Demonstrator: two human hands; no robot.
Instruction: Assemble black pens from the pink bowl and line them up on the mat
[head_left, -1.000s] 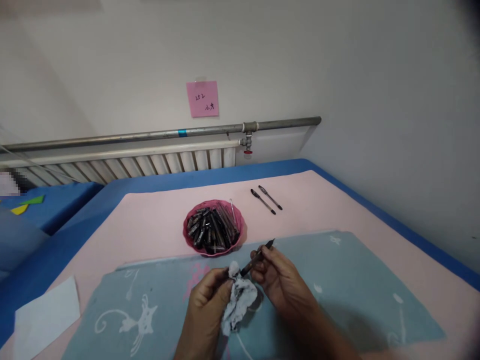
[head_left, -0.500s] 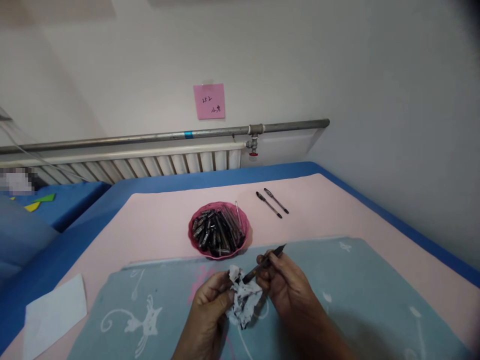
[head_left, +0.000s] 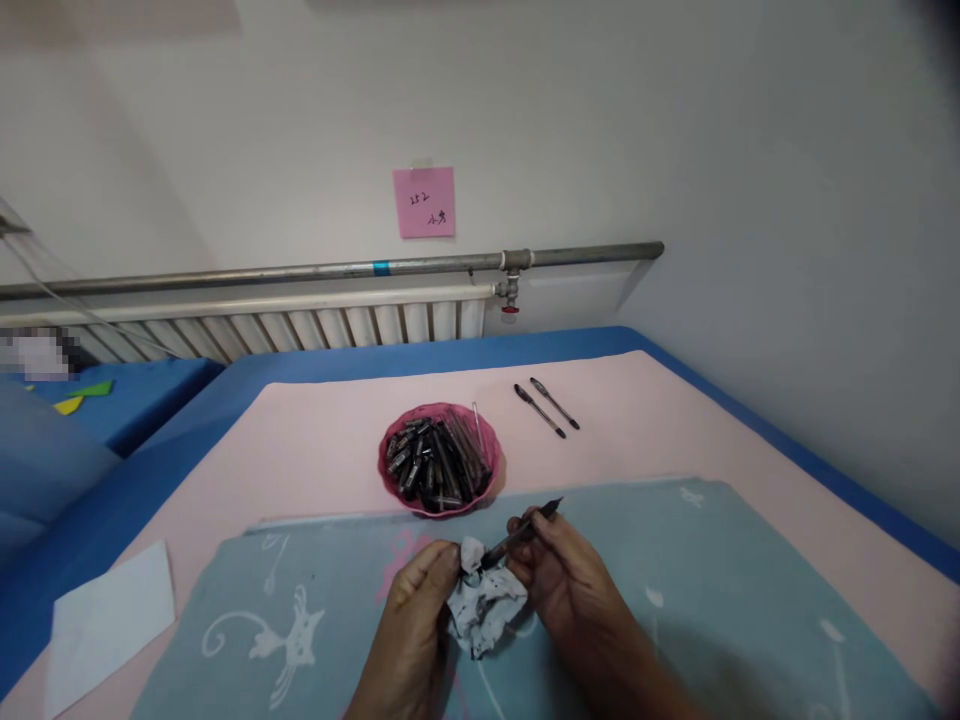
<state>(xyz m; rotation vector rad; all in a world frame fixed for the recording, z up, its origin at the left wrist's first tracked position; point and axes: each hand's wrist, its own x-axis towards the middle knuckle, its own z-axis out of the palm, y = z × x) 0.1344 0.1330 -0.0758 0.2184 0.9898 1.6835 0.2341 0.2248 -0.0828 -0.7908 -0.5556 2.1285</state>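
Note:
My left hand [head_left: 417,607] is closed on a crumpled white tissue [head_left: 486,612] marked with dark stains. In my right hand [head_left: 574,585], pinched between thumb and fingers, is a dark pen [head_left: 520,536]. The pen slants, its lower left end against the tissue and its pointed upper end sticking out past the fingers. Dark smudges show on the fingertips of my right hand. Just beyond both hands stands a pink basket [head_left: 382,478] full of black pen caps [head_left: 409,462] and clear pen barrels [head_left: 466,440].
Two black pens [head_left: 541,412] lie side by side at the back, right of the basket. A folded white sheet [head_left: 111,622] rests at the left. A blue-grey cloth [head_left: 720,580] covers the pink tabletop [head_left: 315,440] near me. A radiator [head_left: 360,325] runs along the wall behind.
My right hand and the pen have shifted slightly left and down. The tissue has been refolded a little around the pen's lower end, and my left fingers have changed position on it.

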